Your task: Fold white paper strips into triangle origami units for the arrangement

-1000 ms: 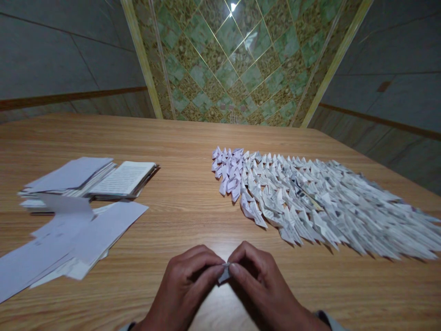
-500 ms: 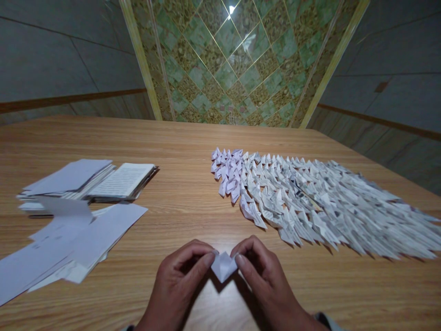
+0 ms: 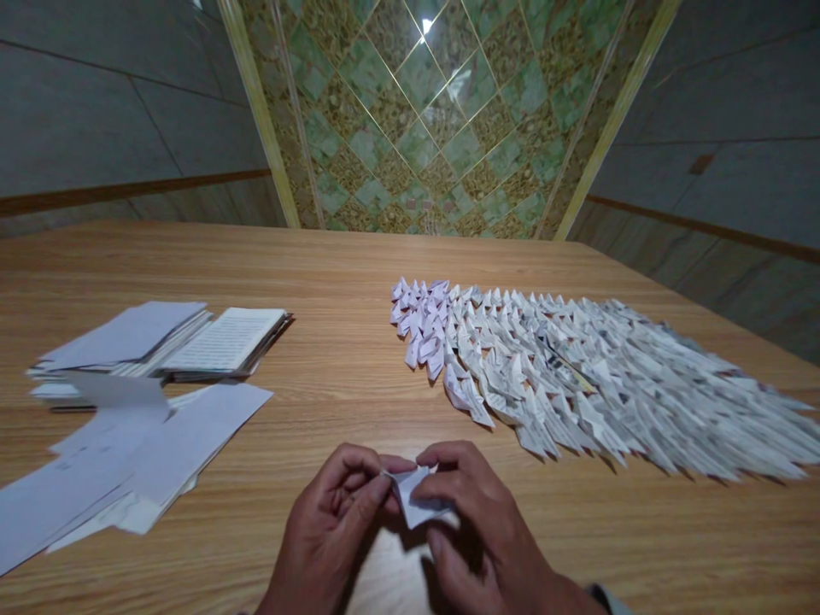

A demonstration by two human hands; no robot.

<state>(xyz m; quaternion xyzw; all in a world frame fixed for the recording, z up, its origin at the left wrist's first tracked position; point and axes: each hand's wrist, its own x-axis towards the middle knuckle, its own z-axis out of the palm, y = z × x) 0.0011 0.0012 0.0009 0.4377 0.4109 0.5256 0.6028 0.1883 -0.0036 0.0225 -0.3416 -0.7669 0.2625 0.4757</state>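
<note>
Both hands pinch a small folded piece of white paper point(image 3: 419, 504) low over the near edge of the wooden table point(image 3: 359, 282). My left hand point(image 3: 330, 534) grips its left corner between thumb and forefinger. My right hand point(image 3: 487, 534) wraps its fingers over the top and right side of the piece. Past the hands, to the right, lies a wide spread of several small folded paper pieces point(image 3: 576, 384) in rows.
At the left lie loose white sheets point(image 3: 128, 453) and, behind them, a stack of printed pages point(image 3: 192, 342). Green patterned tiles point(image 3: 436, 111) and grey walls stand behind the table's far edge.
The small paper was first squeezed flat between the fingertips, then opened into a pointed shape. Now my right hand has closed over its top and the piece is turned.
</note>
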